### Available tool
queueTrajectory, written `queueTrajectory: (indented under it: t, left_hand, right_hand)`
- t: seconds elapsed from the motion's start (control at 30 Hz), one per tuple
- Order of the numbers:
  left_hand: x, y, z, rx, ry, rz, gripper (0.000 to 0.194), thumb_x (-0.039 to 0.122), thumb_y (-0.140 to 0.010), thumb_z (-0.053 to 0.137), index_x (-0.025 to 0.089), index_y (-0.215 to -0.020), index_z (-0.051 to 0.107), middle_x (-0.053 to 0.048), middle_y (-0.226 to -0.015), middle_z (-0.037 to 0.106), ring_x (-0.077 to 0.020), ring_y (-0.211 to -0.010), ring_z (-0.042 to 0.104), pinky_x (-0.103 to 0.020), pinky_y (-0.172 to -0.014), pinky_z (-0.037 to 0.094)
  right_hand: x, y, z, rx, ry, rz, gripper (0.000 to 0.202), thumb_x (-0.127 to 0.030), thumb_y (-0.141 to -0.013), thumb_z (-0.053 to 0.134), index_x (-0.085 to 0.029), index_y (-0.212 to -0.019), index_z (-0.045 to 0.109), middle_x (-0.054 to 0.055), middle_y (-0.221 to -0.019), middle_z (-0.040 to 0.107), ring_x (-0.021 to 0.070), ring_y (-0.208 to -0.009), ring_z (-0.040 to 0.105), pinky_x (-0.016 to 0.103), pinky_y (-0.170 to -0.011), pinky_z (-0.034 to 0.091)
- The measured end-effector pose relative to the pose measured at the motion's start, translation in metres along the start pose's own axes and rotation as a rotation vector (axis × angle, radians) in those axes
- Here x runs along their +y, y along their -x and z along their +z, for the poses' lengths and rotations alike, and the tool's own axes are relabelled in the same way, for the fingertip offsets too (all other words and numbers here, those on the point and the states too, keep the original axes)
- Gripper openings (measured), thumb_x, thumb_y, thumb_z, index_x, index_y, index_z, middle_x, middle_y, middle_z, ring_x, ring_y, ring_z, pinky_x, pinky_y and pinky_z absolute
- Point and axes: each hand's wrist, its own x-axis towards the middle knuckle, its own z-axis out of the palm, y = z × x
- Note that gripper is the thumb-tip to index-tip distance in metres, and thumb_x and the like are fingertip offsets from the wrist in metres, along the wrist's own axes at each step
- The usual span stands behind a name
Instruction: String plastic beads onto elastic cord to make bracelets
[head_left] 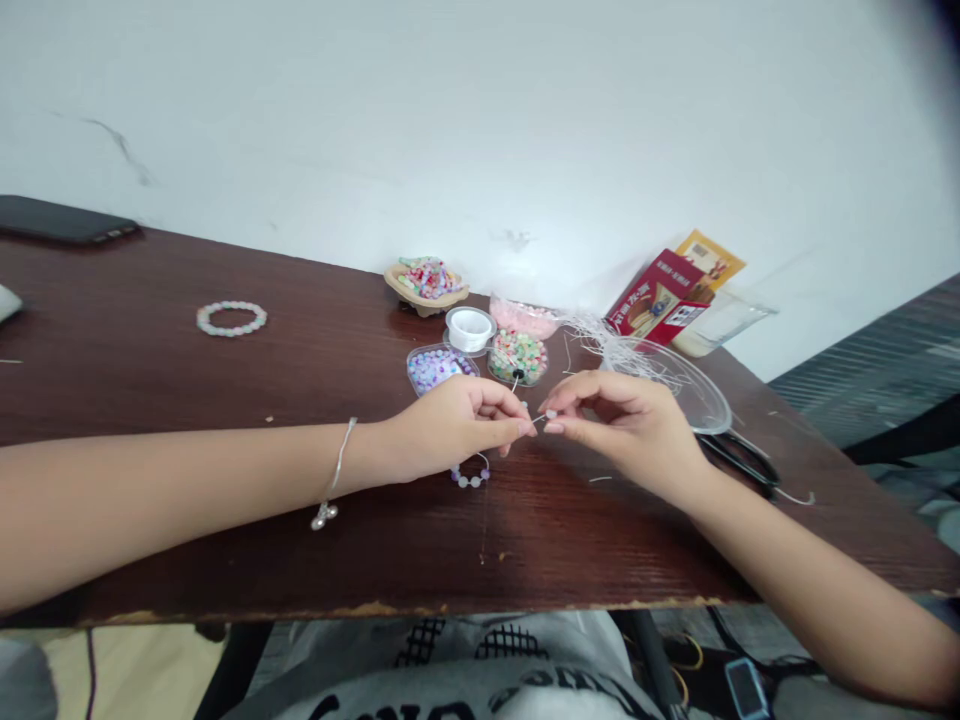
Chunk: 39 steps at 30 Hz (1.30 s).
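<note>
My left hand [465, 425] pinches a thin beading cord, whose short tip sticks out toward the right. Strung pale and purple beads [470, 478] hang in a loop below that hand. Between the thumb and forefinger of my right hand [622, 420] is a small pale bead [551, 414], at the cord's tip; whether the cord passes through it I cannot tell. Just behind my hands stand a tub of purple and blue beads [439, 368] and a tub of green, red and white beads [519, 352]. A spool of clear cord [470, 328] sits by them.
A finished-looking bead bracelet [232, 319] lies at left, with a dark phone [64, 220] behind it. Along the wall are a bowl of beads [426, 284], pink beads [525, 318] and a red packet [660, 295]. Black-handled scissors [739, 460] lie right, beside a clear round lid [712, 395].
</note>
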Motion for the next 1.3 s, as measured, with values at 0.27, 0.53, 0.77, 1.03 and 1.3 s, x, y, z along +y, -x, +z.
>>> queueTrajectory:
  t: [0.27, 0.53, 0.77, 1.03, 1.3]
  left_hand:
    - [-0.006, -0.001, 0.0, -0.004, 0.003, 0.014, 0.013, 0.027, -0.079, 0.062, 0.014, -0.078, 0.064, 0.004, -0.059, 0.057, -0.0048, -0.052, 0.047, -0.015, -0.048, 0.036]
    - [-0.007, -0.002, 0.0, -0.018, 0.017, 0.017, 0.013, 0.026, -0.081, 0.061, 0.014, -0.078, 0.063, 0.004, -0.058, 0.057, -0.0033, -0.051, 0.045, -0.013, -0.046, 0.034]
    - [-0.008, -0.002, -0.002, -0.048, -0.027, 0.025, 0.014, 0.026, -0.081, 0.06, 0.013, -0.078, 0.063, 0.003, -0.06, 0.058, -0.005, -0.054, 0.049, -0.015, -0.05, 0.038]
    - [-0.011, -0.004, -0.002, -0.113, 0.036, 0.05, 0.028, 0.032, -0.084, 0.058, 0.013, -0.103, 0.064, -0.004, -0.082, 0.068, -0.0086, -0.065, 0.057, -0.021, -0.061, 0.046]
    - [-0.008, -0.006, -0.007, -0.076, 0.016, 0.083, 0.014, 0.028, -0.08, 0.066, 0.014, -0.08, 0.067, -0.002, -0.076, 0.069, -0.0104, -0.072, 0.061, -0.022, -0.071, 0.046]
  right_hand:
    - [0.003, 0.0, 0.001, -0.026, -0.016, -0.014, 0.013, -0.027, -0.075, 0.072, -0.018, -0.083, 0.066, 0.003, -0.08, 0.066, 0.0141, -0.069, 0.058, 0.028, -0.064, 0.047]
    - [0.002, 0.0, 0.001, -0.041, -0.033, 0.004, 0.014, -0.027, -0.075, 0.072, -0.018, -0.083, 0.066, 0.004, -0.081, 0.067, 0.0141, -0.071, 0.059, 0.028, -0.066, 0.047]
    - [0.003, -0.003, 0.006, -0.073, -0.032, -0.058, 0.01, -0.022, -0.073, 0.074, -0.016, -0.08, 0.07, 0.004, -0.079, 0.068, 0.013, -0.069, 0.061, 0.026, -0.064, 0.048]
    - [0.003, -0.003, 0.007, 0.014, 0.097, -0.22, 0.003, -0.02, -0.075, 0.072, -0.018, -0.074, 0.071, 0.003, -0.081, 0.058, 0.012, -0.074, 0.058, 0.026, -0.068, 0.048]
    - [-0.011, -0.007, -0.029, -0.039, 0.34, -0.198, 0.015, -0.024, -0.085, 0.06, -0.02, -0.097, 0.067, 0.005, -0.093, 0.066, 0.0147, -0.081, 0.061, 0.027, -0.072, 0.048]
